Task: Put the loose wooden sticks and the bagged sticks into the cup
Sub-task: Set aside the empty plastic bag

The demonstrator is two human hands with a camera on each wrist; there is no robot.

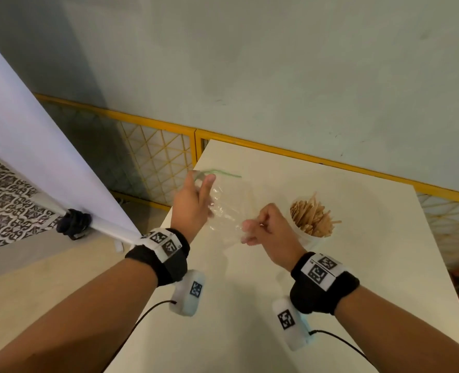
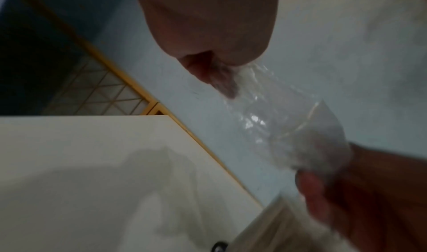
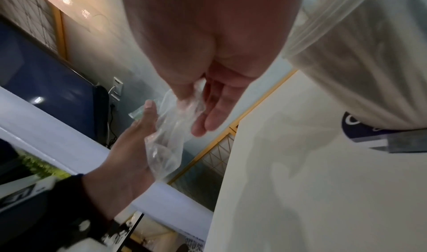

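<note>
A clear plastic zip bag (image 1: pixel 229 211) with a green seal strip hangs in the air between both hands, above the white table (image 1: pixel 276 305). No sticks show inside it. My left hand (image 1: pixel 205 185) pinches its upper end near the seal. My right hand (image 1: pixel 252 232) pinches its lower end with curled fingers. In the left wrist view the bag (image 2: pixel 277 120) stretches from my fingertips to the right hand (image 2: pixel 358 192). Just right of my right hand stands a translucent cup (image 1: pixel 313 238), packed with wooden sticks (image 1: pixel 311 216). The cup's wall (image 3: pixel 358 64) fills the right wrist view's upper right.
The table's left edge runs close under my left wrist, with floor beyond. A white paper backdrop roll (image 1: pixel 34 146) slants along the left. A yellow lattice fence (image 1: pixel 155 149) and a pale wall stand behind the table.
</note>
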